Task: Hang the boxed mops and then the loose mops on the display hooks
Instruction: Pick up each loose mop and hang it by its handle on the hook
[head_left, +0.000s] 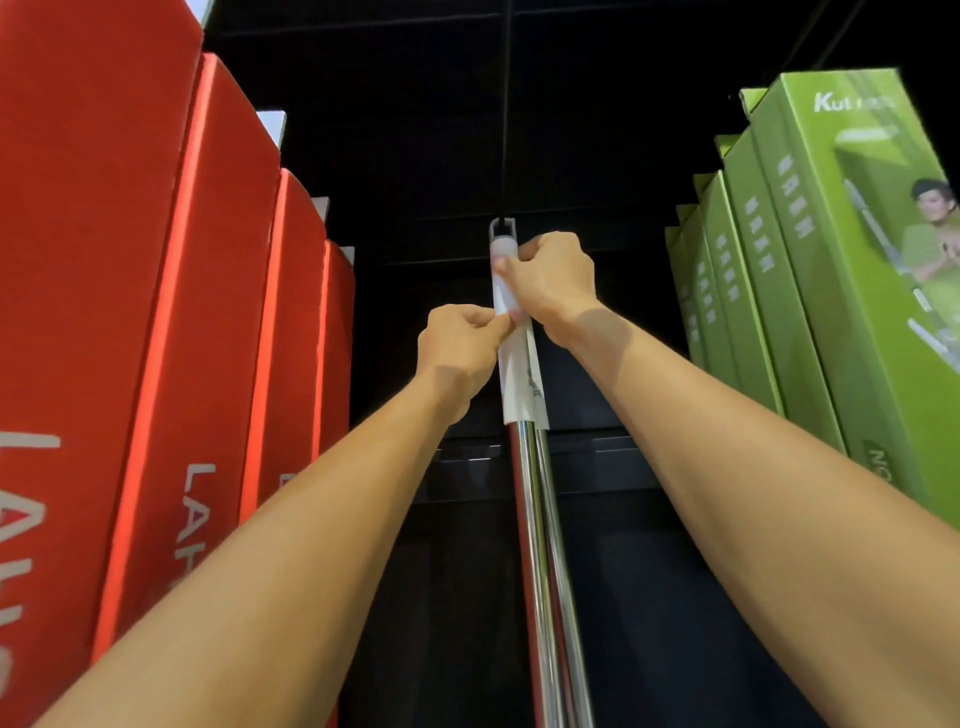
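1. Both bare forearms reach up and forward, either side of the loose mop's chrome pole (540, 545).
2. Left hand (460, 348) pinches the white label sleeve (519, 374).
3. Right hand (553, 280) curls round the handle top, by the hook (502, 224), between red boxes (156, 291) and green boxes (810, 260).

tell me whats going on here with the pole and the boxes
A person is hanging a loose mop on a display hook between rows of boxed mops. The right hand grips the top of the mop handle just below its hanging loop, which sits at the hook. The left hand pinches the white paper label wrapped around the handle. Red boxes hang on the left, green boxes on the right.
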